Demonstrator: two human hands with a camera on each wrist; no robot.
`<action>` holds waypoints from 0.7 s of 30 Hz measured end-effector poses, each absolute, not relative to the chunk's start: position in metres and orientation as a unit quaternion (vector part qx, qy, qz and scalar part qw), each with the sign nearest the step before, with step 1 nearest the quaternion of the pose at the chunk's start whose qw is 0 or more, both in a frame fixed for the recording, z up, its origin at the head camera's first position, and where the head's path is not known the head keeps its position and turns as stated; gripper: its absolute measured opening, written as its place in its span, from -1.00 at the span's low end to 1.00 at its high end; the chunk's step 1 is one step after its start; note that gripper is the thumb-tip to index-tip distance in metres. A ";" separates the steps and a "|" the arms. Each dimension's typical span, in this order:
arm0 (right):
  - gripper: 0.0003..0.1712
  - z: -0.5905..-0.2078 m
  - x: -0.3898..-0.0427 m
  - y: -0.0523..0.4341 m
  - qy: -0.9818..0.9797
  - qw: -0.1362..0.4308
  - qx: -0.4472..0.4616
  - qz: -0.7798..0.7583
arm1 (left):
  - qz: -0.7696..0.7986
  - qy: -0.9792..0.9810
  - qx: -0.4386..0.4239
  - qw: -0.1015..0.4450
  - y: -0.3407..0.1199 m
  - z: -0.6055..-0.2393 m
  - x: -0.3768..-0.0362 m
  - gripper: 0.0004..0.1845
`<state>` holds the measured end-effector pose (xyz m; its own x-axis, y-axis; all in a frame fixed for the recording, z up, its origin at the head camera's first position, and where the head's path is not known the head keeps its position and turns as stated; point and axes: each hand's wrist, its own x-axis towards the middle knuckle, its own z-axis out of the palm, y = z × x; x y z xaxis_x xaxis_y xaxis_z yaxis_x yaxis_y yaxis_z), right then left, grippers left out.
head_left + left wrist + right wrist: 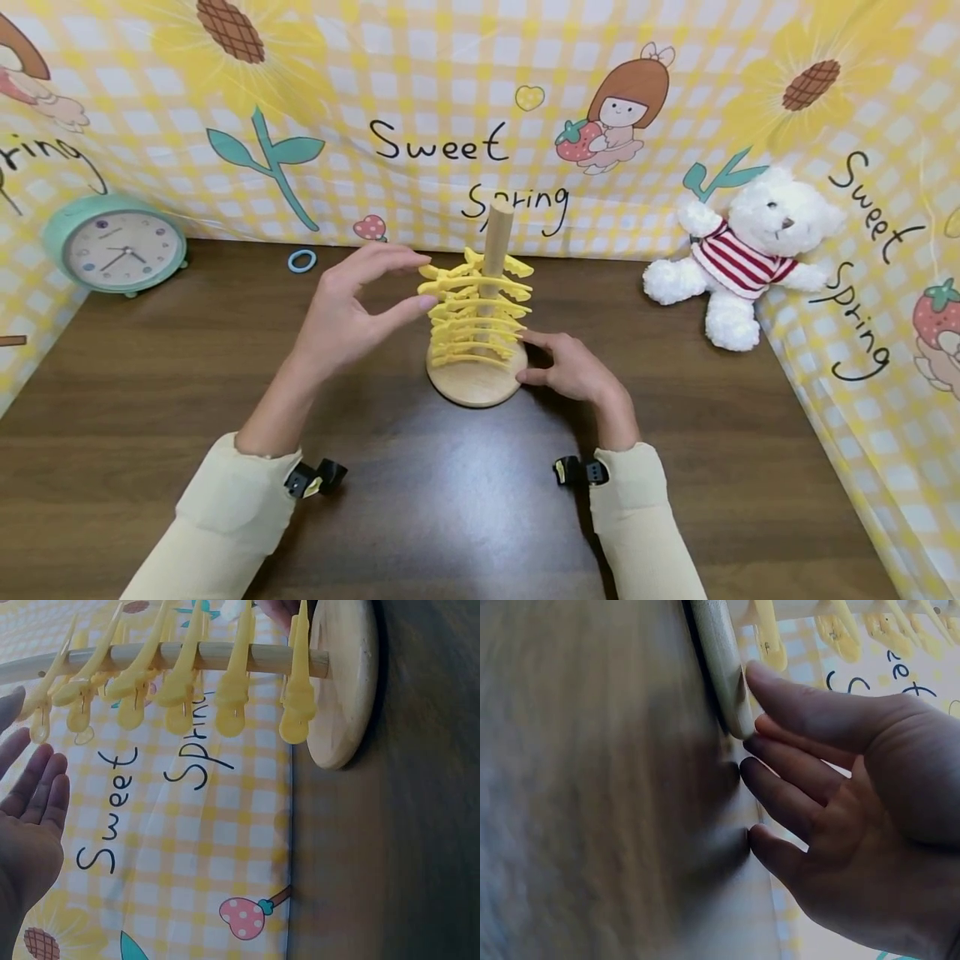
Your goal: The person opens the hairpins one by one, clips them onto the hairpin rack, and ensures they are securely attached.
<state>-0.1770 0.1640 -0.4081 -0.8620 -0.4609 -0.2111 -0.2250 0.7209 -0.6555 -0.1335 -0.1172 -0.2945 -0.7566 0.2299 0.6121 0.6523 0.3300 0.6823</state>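
Observation:
A round wooden stand (pixel 476 390) with an upright post (pixel 498 242) stands on the table. Several yellow alligator hair clips (pixel 480 329) are clipped one above another along that post. My left hand (pixel 348 312) is at the left end of the upper clips, its thumb and index finger parted; in the left wrist view, the handle of the end clip (pixel 39 724) lies by the fingertips of the left hand (pixel 30 832). My right hand (pixel 573 367) touches the right edge of the stand's base with thumb and fingers; in the right wrist view, the fingers (pixel 784 799) look extended beside the base rim (pixel 727 675).
A light blue ring (pixel 302 261) lies at the back of the table, left of the stand. Farther left stands a mint alarm clock (pixel 120 246). A white teddy bear (pixel 750 250) in a striped shirt sits back right. Patterned cloth (pixel 442 75) hangs behind the table.

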 end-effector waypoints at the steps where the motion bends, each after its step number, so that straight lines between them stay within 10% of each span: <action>1: -0.25 -0.407 -0.177 0.164 0.910 0.181 -0.188 -0.323 | -0.504 -0.792 -0.277 0.204 -0.118 -0.295 -0.133 -0.62; 21: -0.39 -0.366 -0.167 0.175 0.944 0.017 -0.213 -0.250 | -0.377 -0.872 -0.211 0.228 -0.149 -0.346 -0.147 -0.63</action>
<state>-0.1669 0.1748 -0.3664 -0.9088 -0.4104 0.0750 -0.3939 0.7847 -0.4786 -0.1474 -0.1489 -0.3456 -0.8064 0.1962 0.5578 0.5410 0.6257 0.5620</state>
